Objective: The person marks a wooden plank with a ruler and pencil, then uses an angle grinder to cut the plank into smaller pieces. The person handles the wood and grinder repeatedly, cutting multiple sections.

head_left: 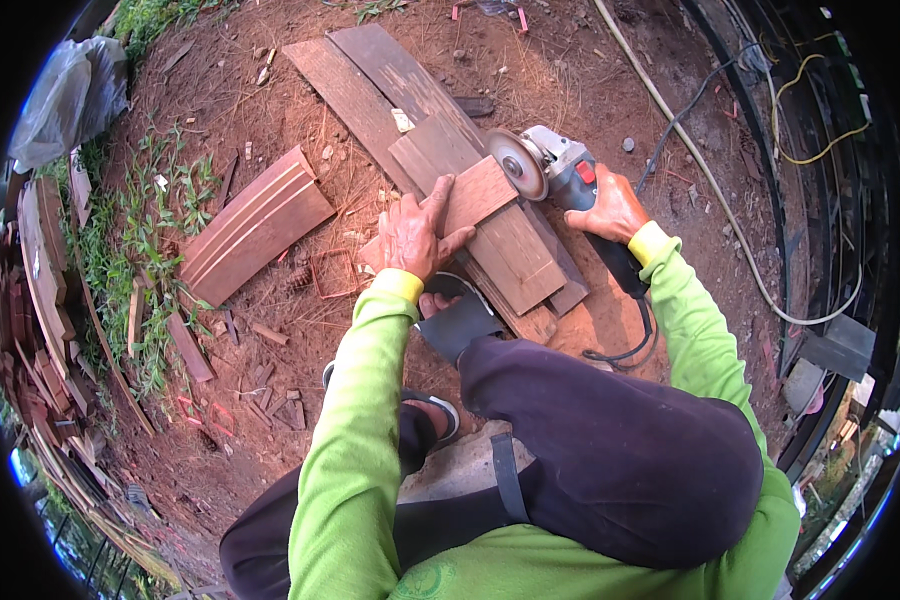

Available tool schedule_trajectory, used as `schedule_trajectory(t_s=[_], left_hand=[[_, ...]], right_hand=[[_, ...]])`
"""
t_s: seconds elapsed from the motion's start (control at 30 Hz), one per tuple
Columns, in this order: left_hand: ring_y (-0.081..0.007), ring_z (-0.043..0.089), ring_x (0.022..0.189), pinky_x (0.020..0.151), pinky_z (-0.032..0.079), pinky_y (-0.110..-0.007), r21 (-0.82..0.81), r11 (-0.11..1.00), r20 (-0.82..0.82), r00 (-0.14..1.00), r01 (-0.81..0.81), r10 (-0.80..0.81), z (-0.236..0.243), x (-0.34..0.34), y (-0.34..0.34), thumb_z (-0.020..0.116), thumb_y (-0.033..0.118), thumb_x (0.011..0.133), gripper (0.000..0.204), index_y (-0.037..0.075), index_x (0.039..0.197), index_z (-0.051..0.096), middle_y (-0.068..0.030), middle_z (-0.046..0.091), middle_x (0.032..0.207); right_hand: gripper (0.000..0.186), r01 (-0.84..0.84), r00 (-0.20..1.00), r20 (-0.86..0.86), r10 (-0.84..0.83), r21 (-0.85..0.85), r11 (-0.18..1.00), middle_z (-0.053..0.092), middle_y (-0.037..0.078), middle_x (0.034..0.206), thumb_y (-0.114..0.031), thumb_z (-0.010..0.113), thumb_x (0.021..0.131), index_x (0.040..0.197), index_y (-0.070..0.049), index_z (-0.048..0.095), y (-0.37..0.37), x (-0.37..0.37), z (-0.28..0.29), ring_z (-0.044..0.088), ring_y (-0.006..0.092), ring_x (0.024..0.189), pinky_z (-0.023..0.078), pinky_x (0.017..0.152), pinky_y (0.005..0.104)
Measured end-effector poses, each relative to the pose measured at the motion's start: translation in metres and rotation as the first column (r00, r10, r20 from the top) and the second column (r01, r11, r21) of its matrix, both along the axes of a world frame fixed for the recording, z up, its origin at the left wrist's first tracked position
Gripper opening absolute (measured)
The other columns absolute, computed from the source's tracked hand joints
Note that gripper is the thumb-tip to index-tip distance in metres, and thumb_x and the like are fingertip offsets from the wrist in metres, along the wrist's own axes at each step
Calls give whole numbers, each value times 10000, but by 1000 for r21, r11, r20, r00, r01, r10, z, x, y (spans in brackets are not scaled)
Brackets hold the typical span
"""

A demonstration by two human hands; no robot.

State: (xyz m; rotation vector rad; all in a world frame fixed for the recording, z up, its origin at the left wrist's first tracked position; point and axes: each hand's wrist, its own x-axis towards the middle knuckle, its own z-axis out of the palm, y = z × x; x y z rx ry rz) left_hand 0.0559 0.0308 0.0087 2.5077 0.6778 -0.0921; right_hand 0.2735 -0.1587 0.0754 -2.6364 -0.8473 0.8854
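My right hand (613, 207) is wrapped round the body of an angle grinder (568, 168), grey and black with a red switch. Its round disc (516, 164) stands against or very close to the far right end of a short reddish-brown wooden board (482, 194). With fingers and thumb, my left hand (410, 232) grips that board near its left end and presses it down. Beneath it, more boards (518, 255) lie stacked across two long planks (370, 75). My sandalled foot (460, 318) is by the near end of the stack, partly hidden by my left arm and knee.
Several grooved boards (260, 225) lie together on the dirt to the left. A dark cord (648, 325) trails from the grinder's rear. A pale hose (705, 160) curves along the right. Wood pieces (45, 270) are piled at the far left, below a plastic bag (70, 100).
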Motion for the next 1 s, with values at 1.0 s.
schedule_trajectory(t_s=[1.0], left_hand=[[-353, 602, 1058, 910, 484, -401, -461, 876, 323, 892, -143, 316, 36, -60, 23, 765, 188, 570, 797, 32, 1281, 440, -188, 583, 1133]], right_hand=[[349, 570, 819, -323, -474, 547, 613, 607, 24, 768, -205, 735, 695, 952, -2, 617, -21, -7, 59, 553, 99, 570, 448, 532, 249]])
